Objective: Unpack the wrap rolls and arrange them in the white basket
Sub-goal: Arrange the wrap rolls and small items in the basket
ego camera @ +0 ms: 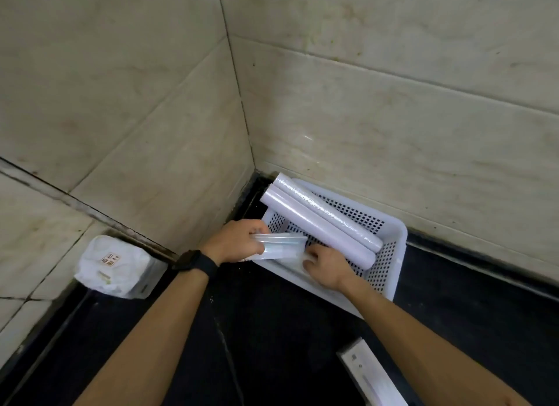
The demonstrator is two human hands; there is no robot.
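Note:
A white perforated basket [390, 254] stands on the dark counter in the wall corner. Two pale wrap rolls lie side by side in it, pointing toward the corner: one [317, 228] nearer me, the other [329, 212] behind it. At the basket's near left end my left hand [239, 242] grips a clear plastic packet [281, 245] that holds another pale roll. My right hand [326, 266] curls its fingers on the packet's other end, just inside the basket. The packet's lower part is hidden by my hands.
A white plastic bag [113, 266] with a printed label sits on the counter at the left, against the tiled wall. A flat white box [367, 375] lies at the counter's near edge. Tiled walls close the corner behind the basket.

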